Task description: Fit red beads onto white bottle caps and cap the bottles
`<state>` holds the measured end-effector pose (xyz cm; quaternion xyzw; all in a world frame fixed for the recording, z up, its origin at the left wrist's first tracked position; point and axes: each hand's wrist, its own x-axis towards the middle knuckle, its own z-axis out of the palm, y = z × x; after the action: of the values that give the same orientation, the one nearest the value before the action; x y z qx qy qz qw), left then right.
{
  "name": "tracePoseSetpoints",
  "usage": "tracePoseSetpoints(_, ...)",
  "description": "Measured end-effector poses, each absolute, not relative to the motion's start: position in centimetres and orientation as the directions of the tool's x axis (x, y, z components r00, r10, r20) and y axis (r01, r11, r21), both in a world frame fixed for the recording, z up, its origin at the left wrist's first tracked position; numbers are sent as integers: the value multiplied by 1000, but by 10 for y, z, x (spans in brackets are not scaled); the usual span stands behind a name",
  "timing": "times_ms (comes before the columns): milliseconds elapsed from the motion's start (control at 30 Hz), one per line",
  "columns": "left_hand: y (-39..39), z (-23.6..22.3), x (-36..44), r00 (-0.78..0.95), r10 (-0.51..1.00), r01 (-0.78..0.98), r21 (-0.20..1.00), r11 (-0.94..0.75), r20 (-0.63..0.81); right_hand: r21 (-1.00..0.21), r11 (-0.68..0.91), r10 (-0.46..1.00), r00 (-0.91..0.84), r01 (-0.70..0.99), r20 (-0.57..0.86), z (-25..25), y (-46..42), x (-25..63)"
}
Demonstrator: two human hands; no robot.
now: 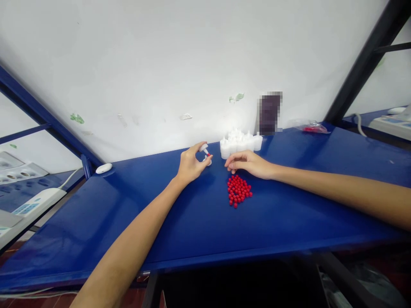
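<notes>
My left hand pinches a small white bottle with a red tip, held tilted just above the blue table. A second small white piece lies right by its fingertips. My right hand rests palm down with curled fingers at the top edge of a pile of small red beads; whether its fingertips hold a bead is hidden. A cluster of white bottles stands just behind both hands, near the wall.
A clear bag with red contents lies at the back right. A blurred dark object leans on the wall. A white oval item sits at the back left. Power strips lie on the left shelf.
</notes>
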<state>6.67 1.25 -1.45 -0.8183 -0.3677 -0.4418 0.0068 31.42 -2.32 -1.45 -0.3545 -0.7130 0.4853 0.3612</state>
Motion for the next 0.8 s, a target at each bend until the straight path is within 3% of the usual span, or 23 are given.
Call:
tracePoseSetpoints(567,39,-10,19,264,780,779,351,-519,568,-945,278,857,-489,174,162,-13,-24,315)
tracePoseSetpoints(800,34,-11,8,342,836,855,229,-466,429,-879,402,893,-321,256,315,-17,-31,312)
